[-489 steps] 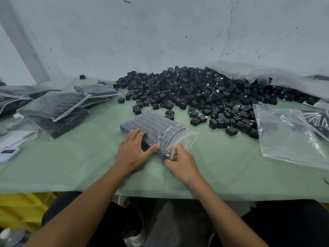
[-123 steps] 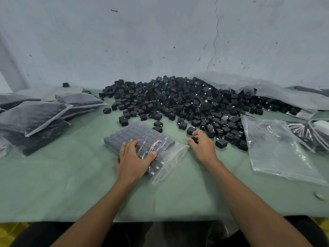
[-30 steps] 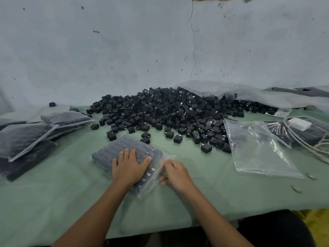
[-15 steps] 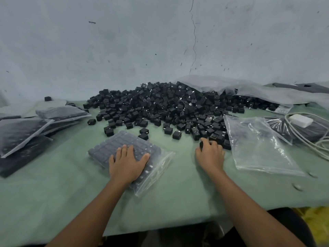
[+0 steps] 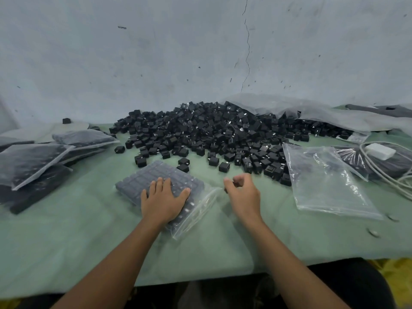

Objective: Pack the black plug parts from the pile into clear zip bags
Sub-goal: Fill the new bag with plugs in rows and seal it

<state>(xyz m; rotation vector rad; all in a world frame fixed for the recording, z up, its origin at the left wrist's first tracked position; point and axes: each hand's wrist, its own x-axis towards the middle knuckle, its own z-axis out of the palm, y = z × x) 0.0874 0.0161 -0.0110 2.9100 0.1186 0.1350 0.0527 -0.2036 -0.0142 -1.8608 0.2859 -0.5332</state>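
The left hand (image 5: 163, 201) lies flat, fingers straight, on a partly filled zip bag (image 5: 153, 178) near the middle of the bench (image 5: 66, 230), pressing down its rows of black parts. The bag's open, empty mouth (image 5: 198, 208) spreads toward the right hand (image 5: 243, 192), which hovers just beside it with fingers curled in. Something dark shows at the thumb, but whether it holds a plug part cannot be told.

The pile of black plug parts (image 5: 211, 134) covers the back middle of the bench against the cracked wall (image 5: 246, 52). Loose parts (image 5: 183, 165) lie scattered between the pile and the bag. A crumpled clear sheet (image 5: 312, 112) lies behind the pile toward the back right corner.

Empty clear bags (image 5: 323, 181) lie near the right edge, with a white adapter (image 5: 380, 150) and its cable (image 5: 396, 177) beyond them. Filled bags (image 5: 33, 161) are stacked by the left edge.
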